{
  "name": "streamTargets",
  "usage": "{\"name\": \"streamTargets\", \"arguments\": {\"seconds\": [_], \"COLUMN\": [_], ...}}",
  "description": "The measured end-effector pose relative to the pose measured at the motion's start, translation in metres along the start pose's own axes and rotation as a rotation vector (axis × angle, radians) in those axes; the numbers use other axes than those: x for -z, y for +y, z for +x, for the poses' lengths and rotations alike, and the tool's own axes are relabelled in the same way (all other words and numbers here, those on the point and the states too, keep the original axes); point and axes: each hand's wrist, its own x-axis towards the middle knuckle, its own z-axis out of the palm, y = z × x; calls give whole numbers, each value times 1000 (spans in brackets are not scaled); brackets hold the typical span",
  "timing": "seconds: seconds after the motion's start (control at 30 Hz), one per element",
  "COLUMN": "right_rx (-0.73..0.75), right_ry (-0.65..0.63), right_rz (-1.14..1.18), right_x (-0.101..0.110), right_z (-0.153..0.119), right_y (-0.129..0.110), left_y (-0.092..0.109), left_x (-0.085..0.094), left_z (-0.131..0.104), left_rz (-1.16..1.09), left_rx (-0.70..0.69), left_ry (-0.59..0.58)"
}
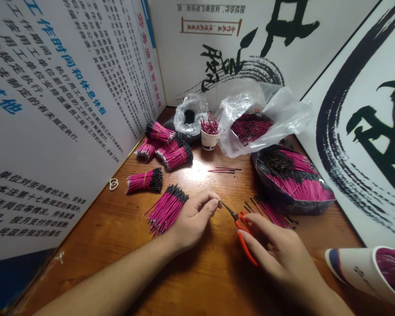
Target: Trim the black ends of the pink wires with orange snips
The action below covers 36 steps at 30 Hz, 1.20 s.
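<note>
My right hand grips scissors by their orange-red handles. The dark, narrow blades point up and left and end at my left fingertips. My left hand is closed in a pinch there; what sits between its thumb and finger is too small and hidden to name. Against the back of my left hand lies a loose pile of magenta wires with black ends. A few loose wires lie beyond my right hand, and several single wires rest on the table ahead.
Banded wire bundles stand at the left, with white rubber bands near the panel. A paper cup of wires stands at the back. Plastic bags of wires fill the right side. Another cup lies tilted at the lower right.
</note>
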Motion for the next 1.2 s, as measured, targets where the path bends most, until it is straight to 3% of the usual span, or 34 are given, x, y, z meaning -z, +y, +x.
{"name": "streamTargets", "arguments": {"seconds": [0.2, 0.3, 0.4, 0.47, 0.57, 0.67, 0.93, 1.2], "right_rx": [-16, -45, -122, -184, -275, -366, -449, -434], "right_ry": [36, 64, 111, 120, 62, -61, -231, -139], "right_rz": [-88, -140, -266, -368, -490, -581, -565, -633], "right_x": [0, 1, 5, 8, 12, 13, 6, 9], "right_z": [2, 2, 2, 2, 1, 1, 9, 7], "right_y": [3, 8, 17, 23, 28, 28, 26, 27], "left_y": [-8, -5, 13, 31, 50, 52, 37, 38], "left_x": [-3, -4, 2, 12, 34, 54, 63, 64], "left_z": [-4, -6, -6, -4, 0, 2, 1, -1], "left_rz": [-32, 64, 378, 710, 1057, 1239, 1432, 1506], "left_rx": [8, -24, -140, -175, -70, 64, 165, 157], "left_ry": [-59, -93, -81, -66, -25, 10, -42, -17]}}
